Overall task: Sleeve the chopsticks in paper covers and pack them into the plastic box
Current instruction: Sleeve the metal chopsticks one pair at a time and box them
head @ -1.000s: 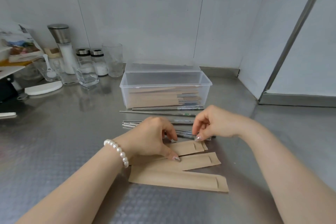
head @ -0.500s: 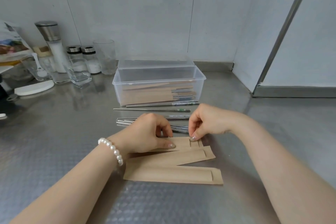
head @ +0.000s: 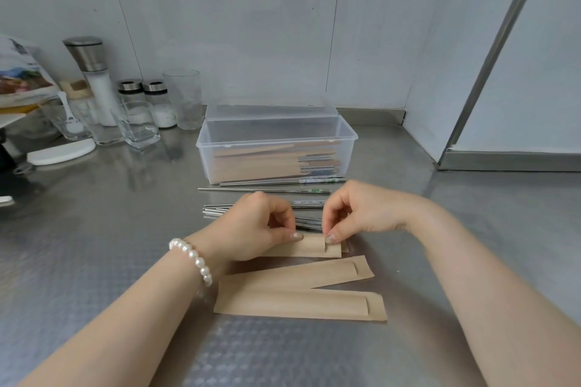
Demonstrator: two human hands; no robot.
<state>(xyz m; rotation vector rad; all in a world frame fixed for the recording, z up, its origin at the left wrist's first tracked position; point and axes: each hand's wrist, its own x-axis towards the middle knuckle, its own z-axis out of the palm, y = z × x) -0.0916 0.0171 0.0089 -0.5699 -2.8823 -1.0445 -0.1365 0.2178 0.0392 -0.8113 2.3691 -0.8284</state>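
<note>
My left hand (head: pixel 251 229) and my right hand (head: pixel 358 210) both pinch the open end of one brown paper cover (head: pixel 309 247), which is a little off the steel counter. Two more paper covers (head: pixel 298 276) (head: pixel 298 305) lie flat just in front of it. Loose metal chopsticks (head: pixel 264 190) lie in a row behind my hands, partly hidden by them. Behind these stands the clear plastic box (head: pixel 276 135), lid open, with several sleeved chopsticks stacked inside.
Glass jars, salt shakers (head: pixel 157 102), a tall grinder (head: pixel 94 78) and tumblers (head: pixel 184 97) crowd the back left. A white lid (head: pixel 61 152) lies at the left edge. The tiled wall runs behind, a wall corner with a metal frame (head: pixel 490 63) at right.
My hands have drawn together on the top paper cover and lifted its open end slightly; the left thumb moved from pressing the stack to pinching the cover. The camera shifted slightly.
</note>
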